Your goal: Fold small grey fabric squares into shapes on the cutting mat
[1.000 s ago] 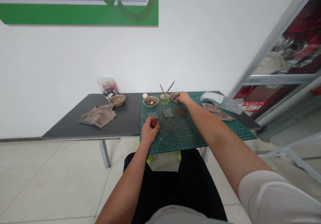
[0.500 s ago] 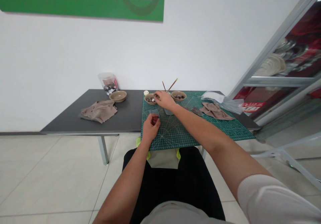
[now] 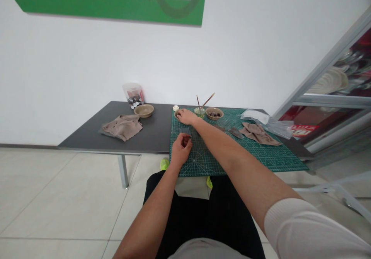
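My right hand (image 3: 188, 117) reaches over a small tan bowl (image 3: 175, 113), its fingers bent down into it. The hand covers most of the bowl, and its fingertips are hidden. Closer to me, my left hand (image 3: 181, 147) is closed in a pinch above the green cutting mat (image 3: 208, 162). A small dark bit shows at those fingertips, too small to name. Just beyond the left hand, a grey flat piece (image 3: 184, 130) lies on the mat. To the right of my right hand stand a small glass jar (image 3: 199, 112) with thin sticks in it and a tan bowl of dark pieces (image 3: 215, 113).
A white cap (image 3: 176, 107) sits behind the covered bowl. On the left are a tan bowl (image 3: 144, 110), a clear tub of dark and white pieces (image 3: 133, 96) and a brown cloth (image 3: 123, 126). Rightward lie a grey piece (image 3: 235, 133), another cloth (image 3: 259, 133) and a plastic bag (image 3: 266, 121).
My right hand has lowered further into the bowl, covering the pieces seen in it before. The left hand keeps its pinch over the mat. The whole view has shifted slightly.
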Action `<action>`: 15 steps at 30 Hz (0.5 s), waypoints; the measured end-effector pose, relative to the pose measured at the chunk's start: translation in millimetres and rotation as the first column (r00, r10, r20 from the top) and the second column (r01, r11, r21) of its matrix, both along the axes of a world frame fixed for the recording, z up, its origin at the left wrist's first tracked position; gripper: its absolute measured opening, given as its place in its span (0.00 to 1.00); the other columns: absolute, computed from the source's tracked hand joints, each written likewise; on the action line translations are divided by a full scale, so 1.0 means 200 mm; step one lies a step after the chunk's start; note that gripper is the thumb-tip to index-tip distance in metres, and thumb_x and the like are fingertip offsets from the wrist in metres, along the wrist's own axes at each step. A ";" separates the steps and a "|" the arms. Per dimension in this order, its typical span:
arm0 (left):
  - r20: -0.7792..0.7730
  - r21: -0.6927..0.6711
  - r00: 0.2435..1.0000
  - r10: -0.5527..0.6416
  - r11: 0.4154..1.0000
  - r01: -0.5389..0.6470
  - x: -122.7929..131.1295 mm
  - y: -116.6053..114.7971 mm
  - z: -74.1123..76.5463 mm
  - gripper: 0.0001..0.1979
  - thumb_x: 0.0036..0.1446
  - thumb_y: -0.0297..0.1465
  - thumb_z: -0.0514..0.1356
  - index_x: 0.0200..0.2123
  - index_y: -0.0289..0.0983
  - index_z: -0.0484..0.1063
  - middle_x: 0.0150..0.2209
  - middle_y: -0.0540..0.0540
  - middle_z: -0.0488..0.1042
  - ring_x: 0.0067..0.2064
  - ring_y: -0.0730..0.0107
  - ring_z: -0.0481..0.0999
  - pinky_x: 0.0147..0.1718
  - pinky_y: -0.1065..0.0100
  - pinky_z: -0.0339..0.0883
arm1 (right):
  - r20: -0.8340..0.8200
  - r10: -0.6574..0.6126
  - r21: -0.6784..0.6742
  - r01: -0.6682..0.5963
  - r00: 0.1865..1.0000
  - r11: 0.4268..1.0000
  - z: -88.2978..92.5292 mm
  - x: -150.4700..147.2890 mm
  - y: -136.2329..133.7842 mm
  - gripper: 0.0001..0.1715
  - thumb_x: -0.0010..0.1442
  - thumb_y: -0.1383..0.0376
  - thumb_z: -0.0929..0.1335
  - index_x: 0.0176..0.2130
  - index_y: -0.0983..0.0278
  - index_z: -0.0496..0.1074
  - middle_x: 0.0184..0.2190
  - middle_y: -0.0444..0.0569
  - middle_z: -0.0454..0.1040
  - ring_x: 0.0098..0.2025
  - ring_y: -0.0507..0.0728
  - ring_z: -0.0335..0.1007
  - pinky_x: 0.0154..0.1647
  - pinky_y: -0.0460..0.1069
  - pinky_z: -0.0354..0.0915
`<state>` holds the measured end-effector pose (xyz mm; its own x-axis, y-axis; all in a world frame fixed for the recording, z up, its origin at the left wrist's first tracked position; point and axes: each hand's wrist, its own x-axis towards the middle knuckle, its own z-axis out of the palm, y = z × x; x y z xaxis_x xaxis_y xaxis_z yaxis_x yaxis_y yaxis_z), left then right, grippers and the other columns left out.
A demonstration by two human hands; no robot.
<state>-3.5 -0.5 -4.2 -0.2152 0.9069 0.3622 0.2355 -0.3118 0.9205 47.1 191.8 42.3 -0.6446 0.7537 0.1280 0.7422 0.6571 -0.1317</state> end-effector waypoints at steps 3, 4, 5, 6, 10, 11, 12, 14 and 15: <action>-0.012 -0.008 1.000 0.003 1.000 -0.003 0.00 0.00 0.00 0.06 0.56 0.30 0.57 0.39 0.38 0.68 0.27 0.52 0.68 0.28 0.74 0.66 0.29 0.72 0.60 | 0.075 0.098 0.043 -0.102 0.992 0.994 0.01 -0.01 0.01 0.23 0.68 0.64 0.56 0.54 0.70 0.69 0.57 0.62 0.69 0.57 0.62 0.65 0.59 0.54 0.57; -0.013 -0.012 1.000 -0.001 1.000 0.001 0.00 0.00 0.01 0.06 0.56 0.31 0.57 0.38 0.38 0.68 0.27 0.52 0.68 0.28 0.74 0.66 0.29 0.72 0.60 | 0.104 0.127 0.050 -0.132 0.986 0.990 0.01 -0.01 0.02 0.23 0.68 0.64 0.56 0.54 0.70 0.70 0.58 0.61 0.68 0.58 0.62 0.64 0.60 0.54 0.57; -0.010 -0.015 1.000 -0.006 1.000 0.006 0.00 0.00 0.01 0.06 0.56 0.31 0.57 0.38 0.38 0.68 0.27 0.52 0.68 0.28 0.74 0.66 0.29 0.72 0.60 | 0.134 0.149 0.049 -0.157 0.980 0.986 0.01 -0.01 0.02 0.23 0.68 0.64 0.56 0.54 0.69 0.70 0.59 0.60 0.68 0.59 0.61 0.64 0.60 0.53 0.56; -0.005 -0.017 1.000 -0.012 1.000 0.012 0.00 0.00 0.01 0.06 0.56 0.31 0.56 0.38 0.38 0.68 0.27 0.52 0.68 0.28 0.74 0.66 0.29 0.72 0.60 | 0.160 0.164 0.043 -0.173 0.973 0.984 0.02 -0.01 0.03 0.23 0.69 0.63 0.56 0.55 0.68 0.70 0.59 0.58 0.67 0.60 0.60 0.63 0.60 0.53 0.56; 0.000 -0.006 1.000 -0.016 1.000 0.016 0.00 0.00 0.01 0.06 0.56 0.31 0.57 0.39 0.38 0.68 0.27 0.52 0.69 0.28 0.73 0.67 0.29 0.71 0.61 | 0.203 0.172 -0.026 -0.171 0.964 0.985 0.03 -0.01 0.04 0.24 0.69 0.62 0.55 0.55 0.64 0.70 0.58 0.54 0.70 0.58 0.58 0.66 0.59 0.52 0.58; 0.001 -0.006 1.000 -0.015 1.000 0.015 0.00 0.00 0.01 0.06 0.56 0.31 0.56 0.39 0.38 0.68 0.27 0.52 0.69 0.28 0.73 0.67 0.29 0.71 0.61 | 0.196 0.159 -0.045 -0.153 0.968 0.987 0.04 -0.01 0.03 0.24 0.69 0.62 0.55 0.55 0.64 0.71 0.57 0.53 0.71 0.57 0.58 0.67 0.58 0.52 0.59; 0.001 -0.009 1.000 -0.015 1.000 0.015 0.00 0.00 0.01 0.06 0.57 0.31 0.56 0.39 0.38 0.68 0.27 0.52 0.69 0.28 0.73 0.67 0.29 0.71 0.61 | 0.183 0.140 -0.061 -0.131 0.973 0.989 0.04 0.00 0.03 0.25 0.69 0.61 0.54 0.54 0.64 0.72 0.55 0.53 0.72 0.55 0.59 0.68 0.57 0.52 0.60; 0.004 -0.014 1.000 -0.011 1.000 0.011 0.00 0.00 0.01 0.06 0.56 0.30 0.56 0.38 0.38 0.68 0.27 0.52 0.69 0.28 0.73 0.66 0.29 0.71 0.61 | 0.146 0.096 -0.074 -0.086 0.985 0.994 0.05 0.01 0.01 0.28 0.69 0.59 0.53 0.52 0.65 0.74 0.53 0.54 0.74 0.53 0.60 0.70 0.55 0.51 0.61; 0.007 -0.013 1.000 -0.010 1.000 0.010 0.00 0.00 0.01 0.06 0.56 0.30 0.56 0.38 0.38 0.68 0.27 0.52 0.69 0.28 0.73 0.66 0.29 0.71 0.61 | 0.127 0.076 -0.074 -0.067 0.989 0.995 0.06 0.01 0.00 0.28 0.68 0.58 0.53 0.51 0.66 0.75 0.52 0.55 0.75 0.52 0.60 0.70 0.54 0.51 0.61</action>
